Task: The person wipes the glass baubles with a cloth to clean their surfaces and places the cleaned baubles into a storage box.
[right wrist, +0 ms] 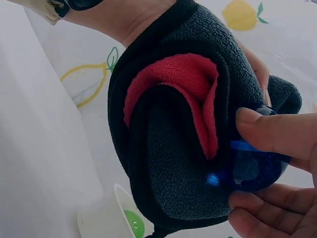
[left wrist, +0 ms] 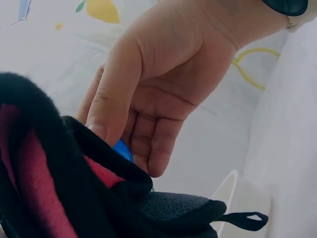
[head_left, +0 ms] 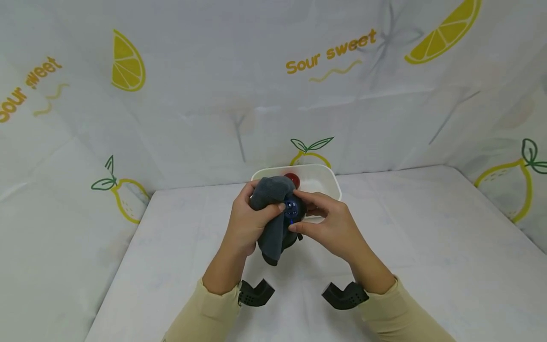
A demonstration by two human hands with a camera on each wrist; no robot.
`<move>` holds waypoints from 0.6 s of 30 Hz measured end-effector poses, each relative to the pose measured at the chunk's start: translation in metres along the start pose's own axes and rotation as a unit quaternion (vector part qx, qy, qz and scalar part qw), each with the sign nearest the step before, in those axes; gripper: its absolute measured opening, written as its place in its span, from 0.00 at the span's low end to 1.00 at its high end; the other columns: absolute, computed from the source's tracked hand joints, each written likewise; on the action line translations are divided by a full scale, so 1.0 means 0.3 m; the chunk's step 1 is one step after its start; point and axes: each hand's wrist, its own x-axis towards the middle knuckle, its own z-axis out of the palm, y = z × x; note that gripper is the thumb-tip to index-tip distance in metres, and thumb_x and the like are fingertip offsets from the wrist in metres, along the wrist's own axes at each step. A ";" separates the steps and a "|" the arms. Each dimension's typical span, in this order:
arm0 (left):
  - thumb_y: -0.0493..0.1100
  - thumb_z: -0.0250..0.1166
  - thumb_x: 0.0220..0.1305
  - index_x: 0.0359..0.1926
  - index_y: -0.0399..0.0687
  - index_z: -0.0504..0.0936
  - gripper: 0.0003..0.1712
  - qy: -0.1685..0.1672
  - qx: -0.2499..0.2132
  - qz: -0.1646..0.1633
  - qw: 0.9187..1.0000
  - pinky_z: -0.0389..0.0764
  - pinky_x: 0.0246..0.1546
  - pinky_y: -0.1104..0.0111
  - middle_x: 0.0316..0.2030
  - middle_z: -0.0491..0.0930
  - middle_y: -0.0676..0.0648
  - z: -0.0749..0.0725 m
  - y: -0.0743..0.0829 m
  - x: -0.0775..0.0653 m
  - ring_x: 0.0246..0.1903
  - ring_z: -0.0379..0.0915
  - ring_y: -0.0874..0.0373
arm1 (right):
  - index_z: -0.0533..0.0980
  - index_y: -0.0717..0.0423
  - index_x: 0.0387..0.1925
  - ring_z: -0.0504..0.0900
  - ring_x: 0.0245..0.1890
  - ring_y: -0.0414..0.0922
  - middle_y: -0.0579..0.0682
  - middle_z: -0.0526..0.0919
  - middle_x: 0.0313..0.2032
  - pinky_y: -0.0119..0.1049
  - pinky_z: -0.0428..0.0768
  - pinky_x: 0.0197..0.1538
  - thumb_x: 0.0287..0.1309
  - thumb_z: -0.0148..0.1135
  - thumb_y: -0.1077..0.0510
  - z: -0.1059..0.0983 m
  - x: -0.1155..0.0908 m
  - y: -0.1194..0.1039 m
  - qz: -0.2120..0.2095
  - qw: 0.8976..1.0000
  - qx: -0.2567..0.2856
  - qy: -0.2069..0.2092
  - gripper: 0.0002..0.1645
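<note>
A dark grey cloth [head_left: 271, 235] with black edging and a red-pink reverse is bunched in my left hand [head_left: 252, 221], whose thumb lies over its front. My right hand [head_left: 326, 218] pinches a shiny, see-through blue ball [head_left: 292, 208] between thumb and fingers. In the right wrist view the blue ball [right wrist: 252, 166] lies against the folded cloth [right wrist: 183, 163], and the thumb rests on its upper side. From the left wrist, the cloth [left wrist: 173, 206] hides most of the ball, and its small hanging loop [left wrist: 247, 220] sticks out.
Behind the hands a white basin [head_left: 326, 183] stands at the back of the white-covered table [head_left: 410, 237]. A red ball [head_left: 292, 179] is inside it, and a green rounded thing [right wrist: 134, 223] shows there from the right wrist. A lemon-printed sheet [head_left: 205, 95] hangs behind.
</note>
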 end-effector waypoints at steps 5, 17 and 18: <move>0.35 0.68 0.54 0.59 0.50 0.72 0.30 0.005 0.005 0.002 1.000 0.82 0.47 0.54 0.55 0.75 0.40 0.002 -0.008 0.003 0.52 0.76 0.46 | 0.77 0.54 0.61 0.83 0.43 0.43 0.50 0.84 0.49 0.36 0.83 0.49 0.43 0.80 0.63 0.003 0.000 0.004 0.004 1.000 -0.001 -0.003 0.39; 0.36 0.71 0.52 0.58 0.50 0.73 0.31 0.010 0.015 -0.002 1.000 0.82 0.46 0.55 0.53 0.76 0.41 -0.002 -0.003 0.005 0.50 0.77 0.47 | 0.76 0.51 0.61 0.83 0.44 0.42 0.48 0.83 0.54 0.35 0.83 0.50 0.44 0.79 0.61 -0.002 0.001 0.001 0.036 0.999 0.002 -0.009 0.39; 0.35 0.70 0.52 0.58 0.50 0.73 0.31 0.012 0.015 -0.002 1.000 0.82 0.45 0.55 0.53 0.77 0.41 -0.003 -0.001 0.005 0.49 0.77 0.47 | 0.76 0.51 0.61 0.83 0.44 0.43 0.48 0.83 0.54 0.35 0.83 0.50 0.44 0.79 0.61 -0.002 0.003 0.002 0.034 0.999 0.002 -0.009 0.39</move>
